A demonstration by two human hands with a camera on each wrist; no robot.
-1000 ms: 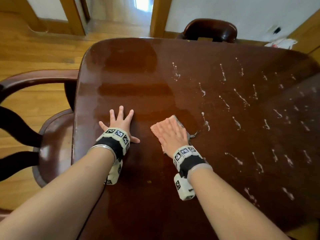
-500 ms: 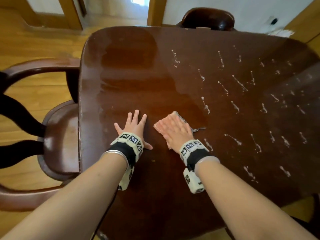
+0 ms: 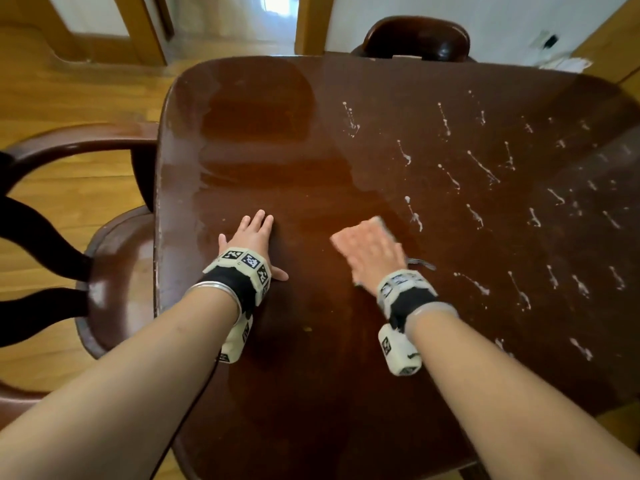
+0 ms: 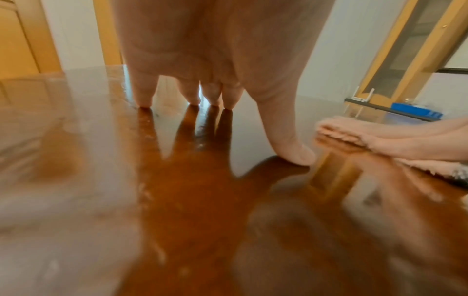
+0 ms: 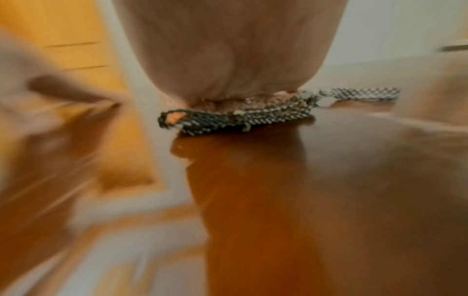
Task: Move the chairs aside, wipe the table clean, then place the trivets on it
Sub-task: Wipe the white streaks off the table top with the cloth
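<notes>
Cloth (image 3: 372, 227): pink, w/ dark mesh backing; lies flat on table, near-centre of top, just 9 o'clock of the spatter. Mesh edge (image 5: 235, 118) pokes out under the palm at the wrist side; a mesh strip trails toward 3 o'clock.
R hand (image 3: 370, 252): flat on the cloth, fingers straight, pressing it down – not clenched, not curled round it. Blurred in head view.
L hand (image 3: 254, 239): flat on bare table at 9 o'clock of the cloth, near but apart; fingers spread & straight, fingertips (image 4: 144, 102) and thumb touching the top. Grasps nothing.
Table (image 3: 242, 133): dark glossy wood, rounded corners. Half toward 9 o'clock shows faint wet smears.
Spatter (image 3: 481, 168): whitish streaks & drops over the half from 12 to 4 o'clock.
Chairs: one (image 3: 114, 265) at 9 o'clock edge, seat partly under the top; another (image 3: 419, 38) at 12 o'clock edge, only backrest seen.
Trivets: not seen in any view.
Floor (image 3: 69, 95): light wood boards.
</notes>
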